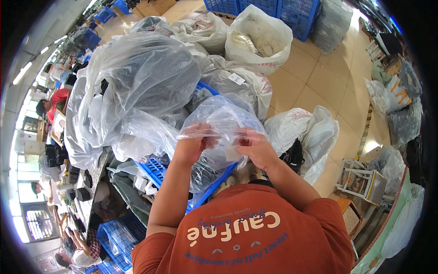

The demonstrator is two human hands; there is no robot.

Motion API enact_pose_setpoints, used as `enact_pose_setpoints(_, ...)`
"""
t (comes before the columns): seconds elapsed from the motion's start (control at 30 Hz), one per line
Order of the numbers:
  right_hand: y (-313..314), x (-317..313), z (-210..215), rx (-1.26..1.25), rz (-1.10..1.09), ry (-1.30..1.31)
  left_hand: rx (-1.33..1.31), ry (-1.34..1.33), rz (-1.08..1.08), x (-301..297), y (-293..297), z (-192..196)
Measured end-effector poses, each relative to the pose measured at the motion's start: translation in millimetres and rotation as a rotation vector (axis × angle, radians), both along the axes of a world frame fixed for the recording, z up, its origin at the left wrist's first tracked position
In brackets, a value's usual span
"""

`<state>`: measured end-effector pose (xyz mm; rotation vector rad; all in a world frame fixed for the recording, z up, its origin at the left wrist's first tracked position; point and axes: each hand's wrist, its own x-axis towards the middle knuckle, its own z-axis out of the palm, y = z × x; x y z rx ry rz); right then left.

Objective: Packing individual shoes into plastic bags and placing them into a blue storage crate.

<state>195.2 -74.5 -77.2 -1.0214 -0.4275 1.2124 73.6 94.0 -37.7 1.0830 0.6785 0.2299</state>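
A clear plastic bag [221, 109] puffs up in front of my chest, over a blue plastic crate [153, 172]. My left hand [199, 134] grips the bag's gathered edge, its fingers partly behind the film. On the bag's other side my right hand [252, 145] pinches the film between thumb and fingers. A small whitish piece [232, 154] shows by the right fingertips; whether it is held or lies on the bag I cannot tell. Dark contents [205, 176] show through the plastic lower down.
Large filled clear bags [141, 73] crowd the left. White sacks [258, 41] stand ahead, one open on top. More sacks [315, 132] and a dark bag [294, 155] lie at right. Blue crates [292, 18] stack farther off. A small metal-framed stool [360, 180] stands right; people work far left.
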Motion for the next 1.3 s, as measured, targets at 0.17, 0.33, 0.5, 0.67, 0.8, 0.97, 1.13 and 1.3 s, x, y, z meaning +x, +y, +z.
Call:
enact_pose_setpoints(0.17, -4, 0, 3, -0.073, -0.004, -0.248, 0.131, 0.137, -0.121, -20, -10, 15)
enact_pose_setpoints(0.33, -6, -9, 0, 0.069, -0.259, -0.808, 1.13, -0.031, -0.26, -41, -24, 37)
enact_pose_setpoints(0.5, -1, -22, 9, 0.398, -0.36, -1.222, 1.112, -0.056, -0.073, -72, -39, 26)
enact_pose_setpoints(0.67, 8, -30, 5, 0.541, -0.305, -1.321, 0.518, -0.152, 0.207, -84, -42, 5)
enact_pose_setpoints(0.8, 16, -34, 4, 0.495, -0.333, -1.357, -0.27, -0.374, 0.349, -95, -44, -6)
enact_pose_setpoints(0.97, 25, -39, 3, 0.497, -0.321, -1.392, -0.159, -0.174, 0.232, -98, -48, -11)
enact_pose_setpoints(1.13, 32, -46, 9, 0.53, -0.277, -1.446, 0.067, -0.079, 0.307, -100, -25, -1)
enact_pose_setpoints(1.3, 28, -44, 2, 0.62, -0.087, -1.363, 0.169, -0.048, 0.255, -110, 2, 17)
